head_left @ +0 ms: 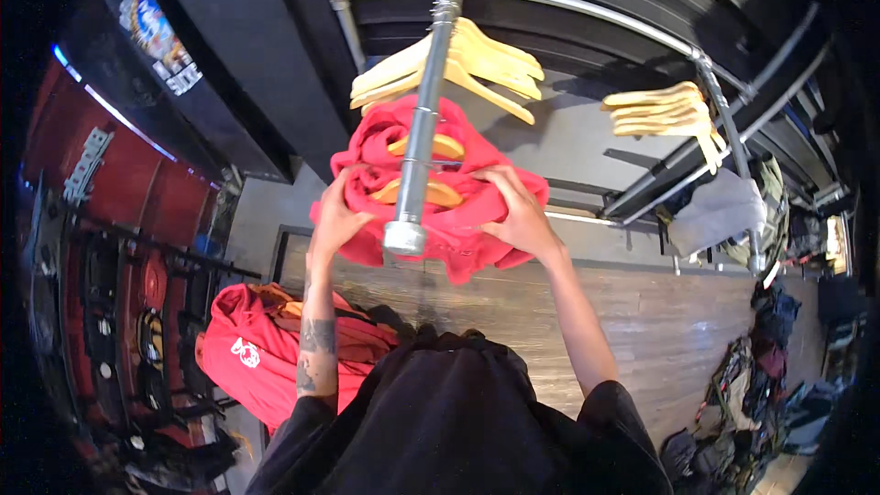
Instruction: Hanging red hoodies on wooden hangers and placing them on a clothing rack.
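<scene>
A red hoodie (458,240) hangs on a wooden hanger (443,194) beneath the near end of a metal pipe rail (422,142). My left hand (337,225) grips its left shoulder, thumb toward the neck and fingers over the cloth. At the right shoulder, my right hand (519,218) holds the fabric between thumb and fingers. Just behind it, more red cloth surrounds a second wooden hanger (444,146). Farther along the rail is a group of bare wooden hangers (477,60). The hanger hooks are mostly hidden by the pipe.
A pile of red garments (275,348) lies at lower left, beside my left forearm. The rail's capped end (404,238) juts toward me between my hands. More wooden hangers (665,115) hang at right, near a grey garment (715,211). Dark clothes (733,394) lie lower right.
</scene>
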Action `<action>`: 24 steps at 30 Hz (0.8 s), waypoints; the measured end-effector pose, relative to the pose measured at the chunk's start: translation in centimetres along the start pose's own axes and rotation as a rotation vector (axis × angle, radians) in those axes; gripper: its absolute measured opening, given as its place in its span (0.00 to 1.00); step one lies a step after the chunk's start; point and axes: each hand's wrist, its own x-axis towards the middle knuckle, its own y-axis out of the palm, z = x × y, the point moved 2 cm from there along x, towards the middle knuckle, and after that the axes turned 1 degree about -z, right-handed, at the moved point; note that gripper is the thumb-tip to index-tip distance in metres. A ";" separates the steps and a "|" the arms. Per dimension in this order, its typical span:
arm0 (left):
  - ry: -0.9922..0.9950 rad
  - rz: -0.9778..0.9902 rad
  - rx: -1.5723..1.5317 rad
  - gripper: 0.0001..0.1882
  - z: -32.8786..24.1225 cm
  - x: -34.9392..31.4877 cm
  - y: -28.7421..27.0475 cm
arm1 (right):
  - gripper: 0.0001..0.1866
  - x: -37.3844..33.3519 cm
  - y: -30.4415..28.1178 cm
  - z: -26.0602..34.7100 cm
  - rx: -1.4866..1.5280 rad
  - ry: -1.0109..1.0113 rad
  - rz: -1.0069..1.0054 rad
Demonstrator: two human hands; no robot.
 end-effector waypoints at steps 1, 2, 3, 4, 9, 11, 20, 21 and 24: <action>-0.032 0.014 -0.003 0.30 0.5 -0.4 0.0 | 0.36 -0.4 -0.1 -0.3 0.010 0.017 0.019; -0.022 -0.021 0.067 0.32 1.0 -0.7 -0.2 | 0.36 -0.8 -0.3 -0.7 0.013 0.083 0.047; -0.085 -0.044 0.142 0.34 1.7 -1.0 -0.1 | 0.40 -0.9 -0.4 -0.8 -0.058 0.023 0.031; -0.003 -0.043 0.133 0.34 2.0 -1.1 0.0 | 0.40 -1.2 -0.6 -0.8 -0.032 -0.046 0.004; -0.010 -0.084 0.128 0.38 3.5 -2.2 1.3 | 0.46 -2.4 -1.0 -0.9 -0.032 0.062 -0.032; 0.045 -0.171 0.172 0.42 3.3 -3.6 2.3 | 0.42 -3.7 -1.3 -0.7 -0.085 0.058 -0.097; -0.388 -0.325 0.272 0.34 1.6 -11.4 9.1 | 0.17 -15.2 -11.1 -1.7 -0.254 0.228 -0.289; -0.305 -0.314 0.315 0.35 0.7 -12.3 10.5 | 0.16 -16.6 -13.7 -1.4 -0.320 0.234 -0.345; -0.354 -0.238 0.373 0.38 -2.3 -15.0 15.7 | 0.13 -20.4 -23.1 0.1 -0.578 0.149 -0.563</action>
